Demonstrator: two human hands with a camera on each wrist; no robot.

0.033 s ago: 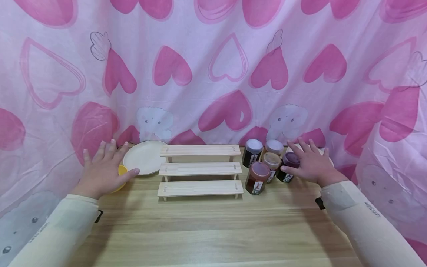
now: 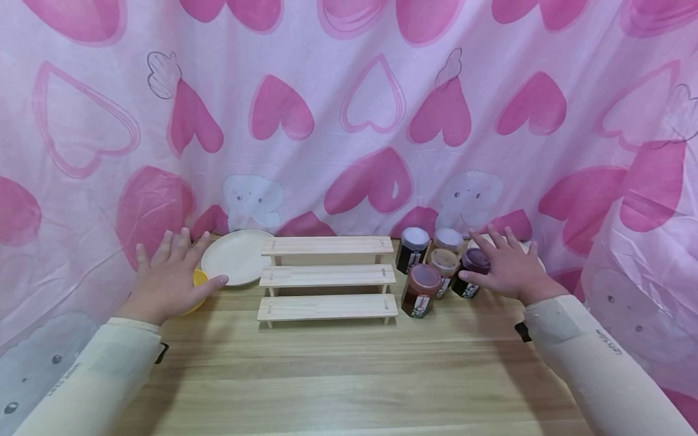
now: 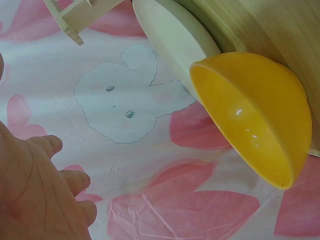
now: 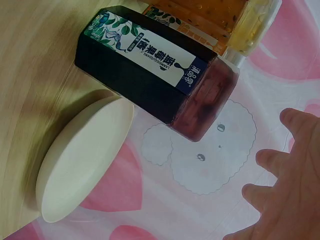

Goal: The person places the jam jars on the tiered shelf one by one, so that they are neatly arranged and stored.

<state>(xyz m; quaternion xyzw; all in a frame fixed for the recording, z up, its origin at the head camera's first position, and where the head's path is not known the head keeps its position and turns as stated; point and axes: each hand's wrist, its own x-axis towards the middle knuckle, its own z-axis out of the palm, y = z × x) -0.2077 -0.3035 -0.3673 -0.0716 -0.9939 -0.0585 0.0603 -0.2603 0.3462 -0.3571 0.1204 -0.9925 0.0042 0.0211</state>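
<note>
My left hand (image 2: 169, 278) is spread with straight fingers above a yellow bowl (image 3: 265, 95), holding nothing. In the head view it covers most of that bowl. On the other side my right hand (image 2: 507, 266) also has its fingers spread and holds nothing. It hovers by a dark purple jar (image 2: 468, 284) with a purple lid, overlapping a plate (image 4: 82, 160) behind it. Between the hands stands a three-tier wooden rack (image 2: 327, 275) with bare steps. A reddish jar (image 2: 420, 297), an amber jar (image 2: 444, 272) and a black jar (image 2: 411, 251) stand upright at its right.
Left of the rack lies a cream plate (image 2: 237, 257). Another pale-lidded jar (image 2: 449, 238) stands at the back of the jar group. Everything is on a wooden table (image 2: 349, 375), and a pink curtain with hearts (image 2: 360, 121) hangs behind and at both sides.
</note>
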